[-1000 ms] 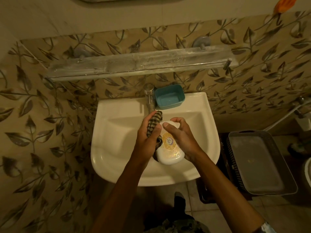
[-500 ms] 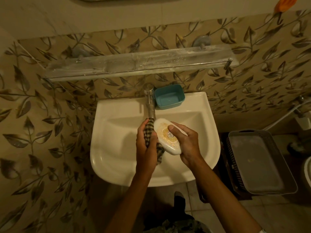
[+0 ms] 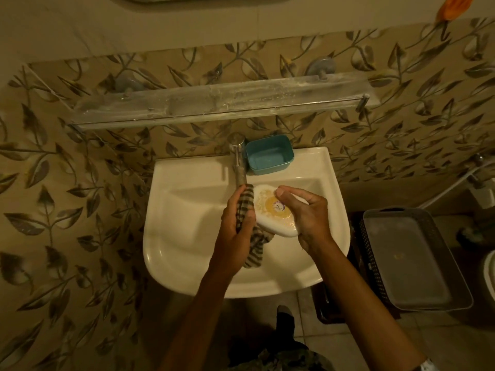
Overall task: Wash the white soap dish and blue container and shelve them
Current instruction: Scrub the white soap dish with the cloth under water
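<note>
Over the white sink, my right hand holds the white oval soap dish, its yellow round label facing up. My left hand grips a striped cloth pressed against the dish's left edge, right under the tap. The cloth's tail hangs below my hand. The blue container sits open and upright on the sink's back rim, just right of the tap. The glass shelf runs along the wall above the sink with nothing on it.
A grey tray on a dark mesh basket stands to the right of the sink at floor level. A hose and fitting hang on the right wall. Leaf-patterned tiles surround the sink.
The soap dish has moved up toward the tap and tilted, held by my right hand. My left hand with the cloth has shifted along the dish's left side.
</note>
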Demonstrator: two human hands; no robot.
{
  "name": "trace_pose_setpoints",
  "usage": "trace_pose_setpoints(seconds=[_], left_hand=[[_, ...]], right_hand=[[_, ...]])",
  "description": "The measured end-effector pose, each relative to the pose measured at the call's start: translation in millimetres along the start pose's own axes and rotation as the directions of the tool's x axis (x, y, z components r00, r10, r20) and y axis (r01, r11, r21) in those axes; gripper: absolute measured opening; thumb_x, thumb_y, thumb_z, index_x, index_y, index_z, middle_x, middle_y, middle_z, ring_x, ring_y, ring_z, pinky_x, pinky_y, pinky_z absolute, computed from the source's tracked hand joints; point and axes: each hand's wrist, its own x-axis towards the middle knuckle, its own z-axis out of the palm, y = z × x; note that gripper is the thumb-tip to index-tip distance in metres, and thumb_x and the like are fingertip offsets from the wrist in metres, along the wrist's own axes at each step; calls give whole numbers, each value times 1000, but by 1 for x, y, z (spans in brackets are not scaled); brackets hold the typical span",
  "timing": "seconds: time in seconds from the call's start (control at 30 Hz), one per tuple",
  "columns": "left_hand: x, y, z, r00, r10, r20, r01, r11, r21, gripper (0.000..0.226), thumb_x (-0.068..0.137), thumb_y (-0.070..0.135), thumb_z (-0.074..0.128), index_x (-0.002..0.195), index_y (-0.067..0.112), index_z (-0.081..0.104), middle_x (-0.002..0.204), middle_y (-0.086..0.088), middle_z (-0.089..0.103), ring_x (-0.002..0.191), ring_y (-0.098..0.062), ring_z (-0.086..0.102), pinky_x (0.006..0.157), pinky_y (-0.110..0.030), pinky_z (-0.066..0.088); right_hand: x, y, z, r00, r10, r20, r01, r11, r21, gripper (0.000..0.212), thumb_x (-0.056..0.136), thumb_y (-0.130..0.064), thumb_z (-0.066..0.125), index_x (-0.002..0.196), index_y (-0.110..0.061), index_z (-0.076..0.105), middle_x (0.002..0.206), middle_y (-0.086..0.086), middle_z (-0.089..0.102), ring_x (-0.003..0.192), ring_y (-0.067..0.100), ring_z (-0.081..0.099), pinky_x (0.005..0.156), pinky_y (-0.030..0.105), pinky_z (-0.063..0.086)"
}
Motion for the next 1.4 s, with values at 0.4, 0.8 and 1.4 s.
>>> trace_pose_setpoints(seconds=[0.4,0.8,1.4], left_hand=[[16,11,-19,987,-1,164,-11,997,74,35,100,15,39,133,21,48,132,-3,57,115,-19,57,90,-29,54],[2,2,-4,928,328,-174,-257,905,339,49,96,27,35,144,33,25,151,-2,30,134,-12,34,104,-46,44],[-46,-27,56,840,542,35,-408,587,699,57,87,7,38,138,31,41,153,2,28,146,-26,17,108,-44,29]], right_hand=[[-9,16,-2,998,29,64,-27,999,-23,10,75,-16,78,85,-17,79,84,6,78,77,21,74,62,28,58],[-21,11,3,869,298,395,-452,803,388,36,94,-35,50,108,-11,72,114,17,71,101,29,70,72,37,59],[-16,18,-2,870,291,398,-471,733,492,48,100,-36,34,130,-6,57,123,20,65,113,31,64,96,39,53]])
